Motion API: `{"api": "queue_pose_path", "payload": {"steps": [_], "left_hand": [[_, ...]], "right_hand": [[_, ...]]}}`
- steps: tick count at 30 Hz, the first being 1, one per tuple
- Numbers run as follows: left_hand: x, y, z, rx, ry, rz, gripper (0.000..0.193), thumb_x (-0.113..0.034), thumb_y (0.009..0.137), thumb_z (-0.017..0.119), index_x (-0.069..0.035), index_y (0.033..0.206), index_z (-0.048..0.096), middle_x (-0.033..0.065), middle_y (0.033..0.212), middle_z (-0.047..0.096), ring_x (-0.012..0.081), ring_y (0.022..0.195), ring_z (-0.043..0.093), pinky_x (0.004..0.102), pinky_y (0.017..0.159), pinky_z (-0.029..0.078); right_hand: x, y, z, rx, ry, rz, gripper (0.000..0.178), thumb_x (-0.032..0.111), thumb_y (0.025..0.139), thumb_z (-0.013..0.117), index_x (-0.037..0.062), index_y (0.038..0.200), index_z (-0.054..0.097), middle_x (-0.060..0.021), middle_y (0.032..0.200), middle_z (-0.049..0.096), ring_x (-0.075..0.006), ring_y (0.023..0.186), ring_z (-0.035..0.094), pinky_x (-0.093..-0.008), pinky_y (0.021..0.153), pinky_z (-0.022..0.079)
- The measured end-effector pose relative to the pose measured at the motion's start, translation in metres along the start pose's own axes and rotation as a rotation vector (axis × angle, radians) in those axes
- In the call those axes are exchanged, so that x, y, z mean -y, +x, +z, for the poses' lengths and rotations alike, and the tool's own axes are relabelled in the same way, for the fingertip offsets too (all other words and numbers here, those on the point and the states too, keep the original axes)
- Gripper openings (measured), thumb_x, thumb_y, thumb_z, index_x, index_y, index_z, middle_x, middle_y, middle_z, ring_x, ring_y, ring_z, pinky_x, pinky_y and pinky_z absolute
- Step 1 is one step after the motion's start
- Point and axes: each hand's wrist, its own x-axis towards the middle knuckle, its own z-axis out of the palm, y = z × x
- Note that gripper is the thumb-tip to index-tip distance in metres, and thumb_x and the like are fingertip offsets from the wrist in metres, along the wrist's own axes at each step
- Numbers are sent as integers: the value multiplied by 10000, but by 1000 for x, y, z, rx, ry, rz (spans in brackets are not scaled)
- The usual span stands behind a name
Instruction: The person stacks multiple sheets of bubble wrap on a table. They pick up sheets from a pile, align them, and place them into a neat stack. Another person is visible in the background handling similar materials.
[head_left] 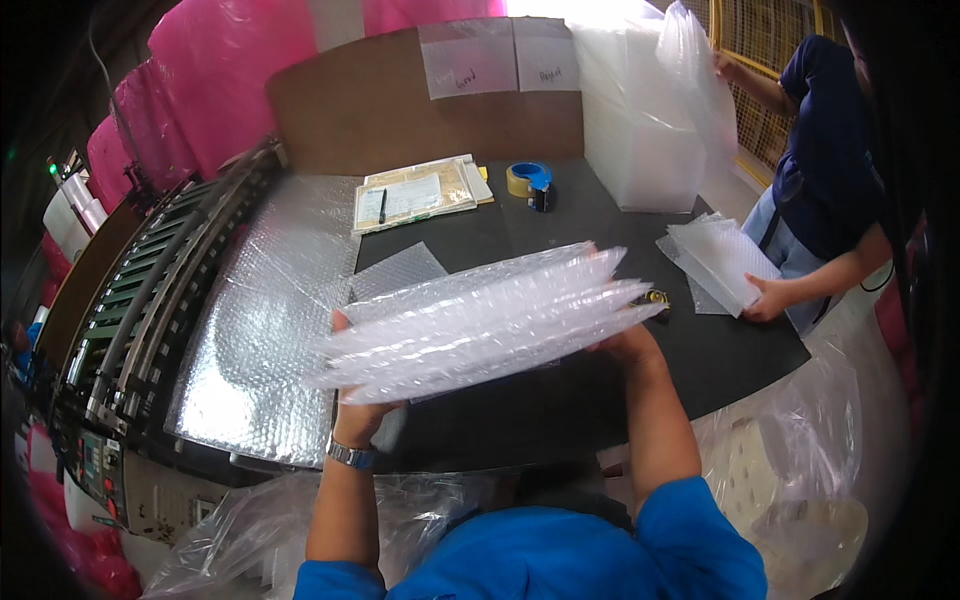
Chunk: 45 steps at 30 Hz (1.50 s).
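Observation:
Between my two hands I hold a thick stack of clear bubble wrap sheets (480,325), raised over the dark tabletop, its layers fanned apart. My left hand (362,408), with a metal watch at the wrist, grips the stack's left end, the thumb showing above it. At the right end my right hand (630,343) is closed round the stack, most of its fingers hidden by the sheets. Behind the stack a loose bubble wrap piece (400,268) lies on the table. A small yellow-and-black item (655,298), too small to name, sits just beyond my right hand.
A bubble wrap sheet (250,310) covers the table's left side beside a roller conveyor (150,270). Papers with a pen (383,206) and a blue tape dispenser (532,183) lie at the back. On the right, a co-worker (825,160) handles bubble wrap pieces (722,262) near a tall white stack (640,120).

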Motion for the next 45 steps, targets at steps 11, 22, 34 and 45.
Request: {"api": "queue_pose_path", "payload": {"steps": [11, 22, 34, 45], "left_hand": [[-44, 10, 10, -454, 530, 699, 1181, -564, 586, 697, -11, 1348, -16, 229, 1353, 167, 313, 1254, 183, 419, 1009, 185], [-28, -13, -26, 46, 993, 145, 1031, -461, 493, 782, 23, 1269, 305, 236, 1357, 186, 301, 1287, 148, 419, 1019, 182], [24, 43, -9, 188, 443, 158, 991, -261, 492, 810, 10, 1267, 256, 133, 1241, 374, 220, 1120, 399, 341, 931, 338], [-9, 74, 18, 265, 112, -15, 853, -233, 581, 757, -4, 1249, 278, 120, 1138, 466, 212, 1059, 452, 330, 905, 361]], "right_hand": [[106, 28, 43, 58, -565, -178, 638, 139, 586, 748, 38, 1142, 450, -108, 1004, 561, -219, 961, 523, -327, 849, 404], [159, 67, 115, 705, -1311, -226, 609, 193, 595, 675, 65, 1143, 444, -160, 1001, 551, -328, 964, 527, -381, 828, 412], [139, 88, 121, 831, -1442, -118, 700, 58, 580, 612, 111, 1234, 367, -159, 1013, 559, -328, 940, 541, -364, 809, 430], [145, 120, 92, 707, -1309, 102, 772, 109, 552, 650, 89, 1259, 342, -203, 956, 575, -307, 883, 570, -339, 790, 447]]}}
